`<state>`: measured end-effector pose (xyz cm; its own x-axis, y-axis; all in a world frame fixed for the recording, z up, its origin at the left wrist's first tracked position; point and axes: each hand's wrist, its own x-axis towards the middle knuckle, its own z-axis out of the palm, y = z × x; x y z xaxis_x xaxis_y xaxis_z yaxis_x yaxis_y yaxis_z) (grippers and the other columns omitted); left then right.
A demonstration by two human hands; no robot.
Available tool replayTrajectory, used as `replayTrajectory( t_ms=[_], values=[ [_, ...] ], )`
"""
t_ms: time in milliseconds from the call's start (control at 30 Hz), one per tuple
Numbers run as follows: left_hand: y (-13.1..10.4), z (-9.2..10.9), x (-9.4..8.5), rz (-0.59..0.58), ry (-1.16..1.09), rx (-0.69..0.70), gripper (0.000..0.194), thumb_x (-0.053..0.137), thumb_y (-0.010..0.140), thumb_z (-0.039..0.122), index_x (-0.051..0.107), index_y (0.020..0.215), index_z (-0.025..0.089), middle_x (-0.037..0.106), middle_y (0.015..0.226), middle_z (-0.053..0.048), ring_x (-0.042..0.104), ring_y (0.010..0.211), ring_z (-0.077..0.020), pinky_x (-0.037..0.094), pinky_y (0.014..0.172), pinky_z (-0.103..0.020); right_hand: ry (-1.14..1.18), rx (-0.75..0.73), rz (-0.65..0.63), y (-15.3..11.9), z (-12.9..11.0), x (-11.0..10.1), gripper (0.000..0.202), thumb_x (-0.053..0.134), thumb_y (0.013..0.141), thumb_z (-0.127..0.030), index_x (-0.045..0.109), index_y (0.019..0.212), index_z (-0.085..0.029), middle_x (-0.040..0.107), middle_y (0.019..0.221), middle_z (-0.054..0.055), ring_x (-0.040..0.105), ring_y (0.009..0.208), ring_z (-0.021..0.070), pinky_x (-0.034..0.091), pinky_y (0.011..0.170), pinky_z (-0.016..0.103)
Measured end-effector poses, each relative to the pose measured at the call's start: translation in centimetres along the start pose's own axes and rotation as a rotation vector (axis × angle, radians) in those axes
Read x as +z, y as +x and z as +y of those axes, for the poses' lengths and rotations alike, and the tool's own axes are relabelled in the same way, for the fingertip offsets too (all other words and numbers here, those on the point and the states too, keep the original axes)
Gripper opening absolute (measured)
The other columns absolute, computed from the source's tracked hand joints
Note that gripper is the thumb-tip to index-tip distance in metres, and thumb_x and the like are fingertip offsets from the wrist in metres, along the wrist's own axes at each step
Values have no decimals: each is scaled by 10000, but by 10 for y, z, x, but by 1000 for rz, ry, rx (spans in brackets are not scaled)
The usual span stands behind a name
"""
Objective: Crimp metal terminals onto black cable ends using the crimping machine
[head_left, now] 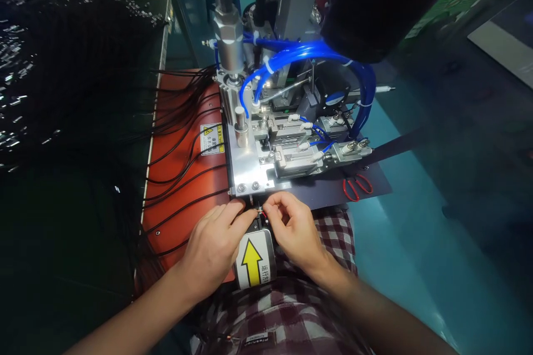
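Note:
My left hand [219, 233] is closed at the near end of the bench machine [245, 169]. Its thumb and forefinger press together by a small black fixture [256, 226], and whatever lies under them is hidden. Close beside it, my right hand [291, 224] pinches thin wire ends [262, 211], small red and pale strands, between thumb and forefinger. The fingertips of both hands almost meet there. Just below them is a white label with a yellow arrow [252, 260].
Black cables [183, 169] run across the orange-red board [175, 216] into the machine's left side. A dark heap of cables [75, 83] fills the left. Blue air tubes [312, 49] arch over pneumatic cylinders [297, 158]. Red-handled scissors [357, 186] lie on the dark base plate at right.

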<state>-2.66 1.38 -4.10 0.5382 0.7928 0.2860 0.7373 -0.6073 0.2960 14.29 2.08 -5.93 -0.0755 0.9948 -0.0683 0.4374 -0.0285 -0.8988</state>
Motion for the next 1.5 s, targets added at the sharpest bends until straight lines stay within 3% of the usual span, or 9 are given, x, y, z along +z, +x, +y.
replayTrajectory(
  t_ms=[300, 700, 800, 900, 1000, 1233, 1500],
  values=[
    [0, 0, 0, 7, -5, 0, 292, 410, 822, 53, 593, 1041, 118, 586, 873, -107, 553, 725, -232, 477, 607, -341, -61, -71, 24, -4, 0, 3, 133, 436, 885, -205, 506, 772, -191, 535, 748, 21, 496, 654, 149, 379, 619, 270],
    [0, 0, -1, 15, 14, 17, 273, 386, 857, 85, 593, 1033, 114, 592, 884, -119, 556, 721, -227, 485, 597, -333, 201, 268, -22, 0, 19, 1, 220, 504, 843, -362, 537, 757, -162, 506, 617, -18, 424, 508, 108, 338, 468, 223],
    [0, 0, -1, 3, 7, 9, 268, 390, 864, 99, 597, 1034, 119, 595, 887, -116, 559, 732, -229, 491, 608, -338, 192, 223, -37, 1, 16, -2, 236, 494, 854, -376, 571, 781, -165, 472, 574, -37, 353, 463, 93, 279, 435, 223],
    [-1, 0, 0, -6, -8, -11, 272, 405, 850, 87, 604, 1033, 122, 597, 881, -109, 564, 739, -231, 496, 620, -346, 153, 163, -68, 3, 8, 1, 237, 512, 851, -366, 610, 758, -172, 481, 576, -34, 368, 488, 95, 296, 474, 233],
    [-1, -1, 0, -9, -7, -12, 286, 418, 827, 65, 611, 1031, 117, 601, 883, -107, 567, 745, -230, 498, 632, -347, 162, 174, -20, 7, 3, 6, 205, 579, 803, -339, 608, 690, -171, 436, 540, -47, 347, 488, 93, 281, 475, 236],
    [-1, -1, -1, -8, -21, -18, 295, 436, 807, 52, 619, 1030, 114, 601, 874, -107, 568, 739, -228, 496, 636, -343, 452, 286, 11, 8, -3, 14, 171, 659, 702, -278, 558, 645, -153, 419, 519, -56, 338, 483, 87, 261, 452, 226],
    [0, -1, -1, 8, -15, -8, 293, 402, 835, 74, 626, 1020, 111, 606, 879, -117, 579, 738, -227, 505, 632, -343, 526, 273, 25, 3, 2, 12, 182, 597, 780, -314, 536, 711, -157, 421, 550, -57, 347, 491, 81, 271, 461, 216]
  ],
)
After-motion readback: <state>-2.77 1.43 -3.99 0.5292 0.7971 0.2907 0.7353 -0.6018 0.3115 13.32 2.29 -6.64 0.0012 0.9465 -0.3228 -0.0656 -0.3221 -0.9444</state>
